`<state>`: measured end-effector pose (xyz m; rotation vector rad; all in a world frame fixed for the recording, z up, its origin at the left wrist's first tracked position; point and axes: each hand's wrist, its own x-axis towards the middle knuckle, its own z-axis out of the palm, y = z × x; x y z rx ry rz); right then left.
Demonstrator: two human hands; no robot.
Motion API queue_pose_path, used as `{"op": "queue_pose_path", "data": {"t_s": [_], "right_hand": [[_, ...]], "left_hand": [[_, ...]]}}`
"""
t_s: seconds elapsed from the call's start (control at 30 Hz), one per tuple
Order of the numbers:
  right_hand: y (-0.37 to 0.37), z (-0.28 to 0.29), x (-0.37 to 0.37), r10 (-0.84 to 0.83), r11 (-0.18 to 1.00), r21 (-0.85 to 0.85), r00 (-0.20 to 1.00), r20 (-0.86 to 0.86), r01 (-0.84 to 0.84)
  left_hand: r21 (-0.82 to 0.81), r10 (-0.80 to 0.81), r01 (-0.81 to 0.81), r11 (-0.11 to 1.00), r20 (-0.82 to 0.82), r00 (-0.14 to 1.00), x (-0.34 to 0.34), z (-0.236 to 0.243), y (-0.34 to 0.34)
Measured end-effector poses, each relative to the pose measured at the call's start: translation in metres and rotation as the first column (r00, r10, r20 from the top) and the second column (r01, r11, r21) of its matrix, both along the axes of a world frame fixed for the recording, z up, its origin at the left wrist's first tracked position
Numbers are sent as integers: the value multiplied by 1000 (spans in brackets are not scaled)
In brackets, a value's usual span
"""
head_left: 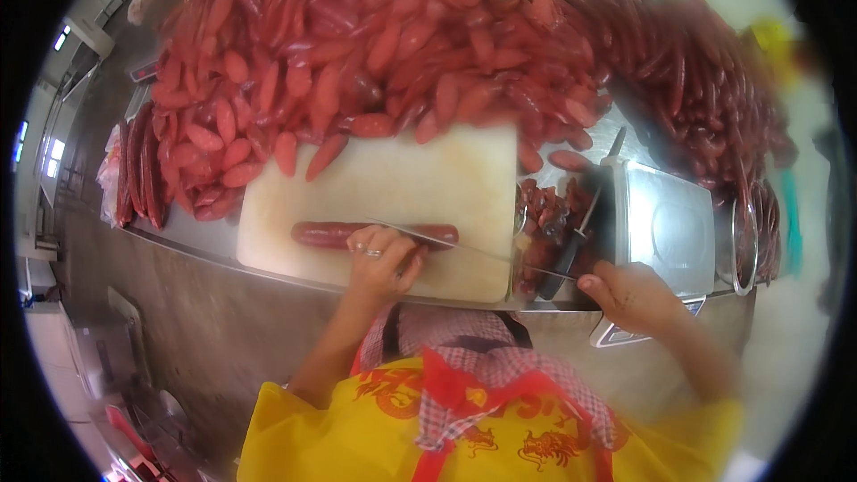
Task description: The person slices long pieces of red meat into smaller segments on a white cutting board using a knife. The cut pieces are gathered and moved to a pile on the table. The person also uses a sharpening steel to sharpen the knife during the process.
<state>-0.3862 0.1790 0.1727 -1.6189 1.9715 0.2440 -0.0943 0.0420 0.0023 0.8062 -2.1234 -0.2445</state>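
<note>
Nearest, the right hand [625, 295] had its grip closed around the handle of the knife [482, 253]. The left hand [382, 254] had its grip clamped on the sausage [326, 233], near its middle. This sausage lay on the cutting board [428, 178], its long axis running left to right, leftward from the right hand. The blade slanted over its right part. Beyond, slices [375, 62] were heaped on the worktop [201, 230].

On my cutting board [446, 170] lies a sausage [326, 233]; behind the board, heaped cut pieces [384, 45]; to its right, a scale [669, 223].
</note>
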Motion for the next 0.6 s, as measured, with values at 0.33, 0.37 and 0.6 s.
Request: {"op": "queue_pose_path", "data": {"t_s": [0.33,0.37,0.6], "right_hand": [[-77,-144,63,187,953,-273,963,193,-130],[-82,-151,68,137,974,-206,973,187,-98],[-46,-114,41,45,992,-125,979,197,-20]], "left_hand": [[67,5,-6,998,5,1000,-4,2,-10],[58,0,0,998,14,1000,-3,2,-10],[38,2,-5,999,71,997,17,-3,-23]]}}
